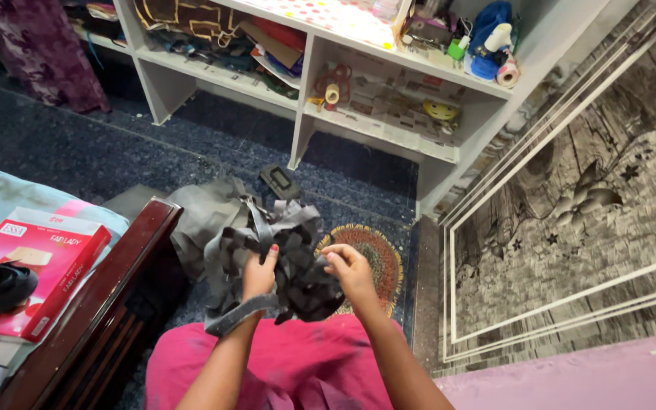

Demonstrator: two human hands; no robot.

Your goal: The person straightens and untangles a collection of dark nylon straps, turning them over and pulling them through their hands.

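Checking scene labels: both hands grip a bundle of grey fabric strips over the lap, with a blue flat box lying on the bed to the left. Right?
Not quite. The head view shows the flat box on the bed is red, not blue. The rest stands: the left hand and right hand both grip the bundle of grey fabric strips over the lap, and the box lies to the left.
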